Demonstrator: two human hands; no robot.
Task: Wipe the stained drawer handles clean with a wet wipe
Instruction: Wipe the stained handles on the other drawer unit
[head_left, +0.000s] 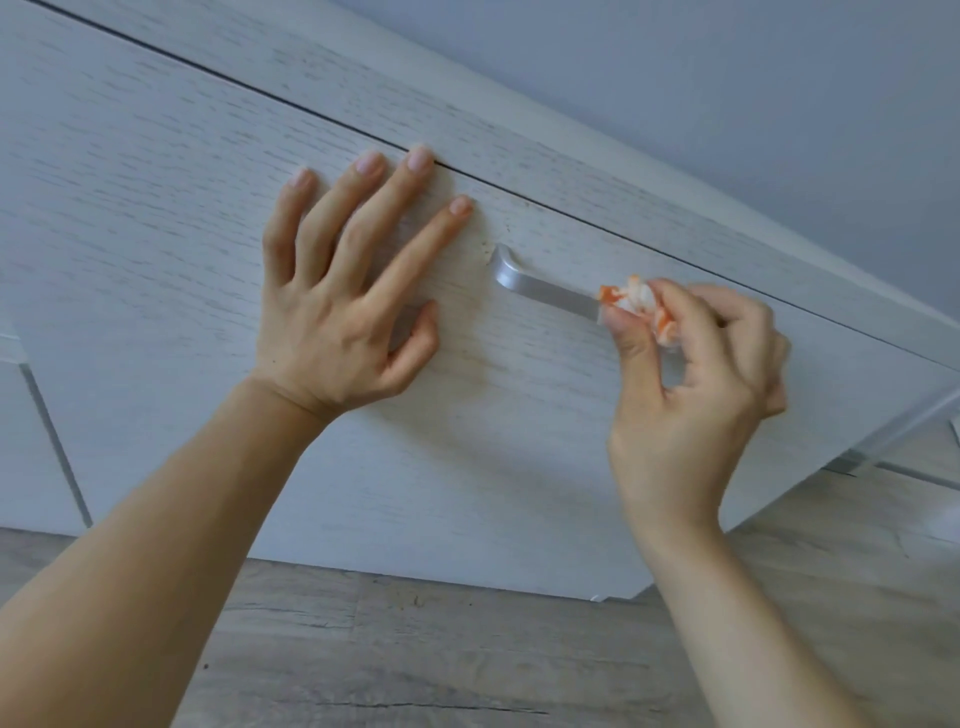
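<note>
Pinching wet wipe (636, 306) against handle (545, 291); pale woodgrain drawer front (156, 208), grey plank floor (415, 649).

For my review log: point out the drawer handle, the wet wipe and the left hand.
drawer handle (540, 287), head view, bare middle of bar.
wet wipe (636, 301), head view, bunched white-orange centre.
left hand (340, 306), head view, back of hand.

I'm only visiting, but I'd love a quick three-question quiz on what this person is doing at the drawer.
1. True or false: the left hand lies flat on the drawer front.
2. Which hand pinches the wet wipe? A) left B) right C) both
3. Fill in: the wipe carries stains of the colour ____.

Key:
1. True; its fingers are spread, beside the handle.
2. B; the right hand presses the wipe to the handle's right part.
3. Orange.
</note>
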